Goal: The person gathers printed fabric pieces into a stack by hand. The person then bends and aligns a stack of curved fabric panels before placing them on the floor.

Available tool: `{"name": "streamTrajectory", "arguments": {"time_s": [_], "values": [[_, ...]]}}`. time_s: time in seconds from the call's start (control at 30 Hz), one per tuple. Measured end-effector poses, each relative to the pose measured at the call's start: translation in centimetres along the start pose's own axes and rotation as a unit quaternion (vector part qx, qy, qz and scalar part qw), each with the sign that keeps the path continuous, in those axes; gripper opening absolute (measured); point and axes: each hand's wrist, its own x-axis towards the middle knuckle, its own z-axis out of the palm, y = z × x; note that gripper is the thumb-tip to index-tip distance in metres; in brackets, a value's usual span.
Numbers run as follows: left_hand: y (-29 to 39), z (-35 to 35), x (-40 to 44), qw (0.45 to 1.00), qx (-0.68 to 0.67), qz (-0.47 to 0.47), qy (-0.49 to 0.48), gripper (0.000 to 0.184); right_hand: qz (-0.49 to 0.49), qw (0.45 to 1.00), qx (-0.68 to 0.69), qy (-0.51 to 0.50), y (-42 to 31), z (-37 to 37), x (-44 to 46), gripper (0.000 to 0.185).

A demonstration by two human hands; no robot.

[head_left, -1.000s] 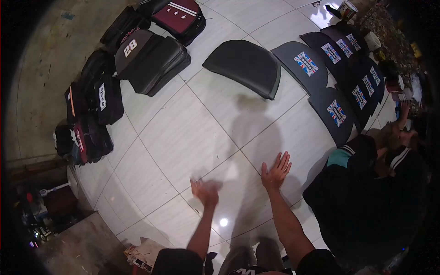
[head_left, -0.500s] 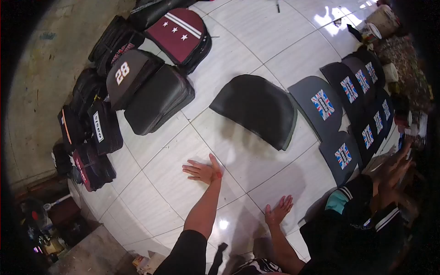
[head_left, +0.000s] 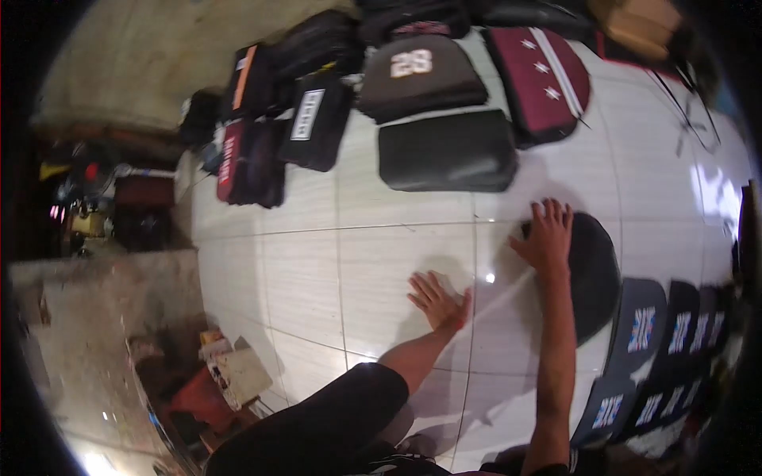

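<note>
My left hand (head_left: 436, 303) is open, its fingers spread, low over the white tiled floor or resting on it. My right hand (head_left: 548, 236) reaches forward, fingers apart, at the left edge of a black half-round panel (head_left: 597, 274). I cannot tell whether it touches the panel, and my forearm crosses in front of part of it. Beyond my hands lies a pile of plain black panels (head_left: 446, 152). Behind that pile sits a dark panel marked 28 (head_left: 425, 79). A maroon panel with white stars and stripes (head_left: 533, 83) tops a stack to its right.
Grey and black panels with flag prints (head_left: 637, 329) lie in rows at the right. Tied black bundles (head_left: 317, 119) stand at the far left, one with a white label. A wooden-looking box or seat with clutter (head_left: 230, 377) is at the lower left.
My view has turned left. My right hand has moved forward from the bare floor to the black half-round panel. My left hand stays spread near the floor.
</note>
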Motion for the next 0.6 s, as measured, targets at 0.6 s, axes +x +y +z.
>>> {"name": "streamTrajectory", "arguments": {"time_s": [0.6], "values": [[0.2, -1.0, -0.1, 1.000, -0.019, 0.009, -0.017, 0.109, -0.058, 0.998, 0.023, -0.008, 4.0, 3.0, -0.6, 0.064]]}}
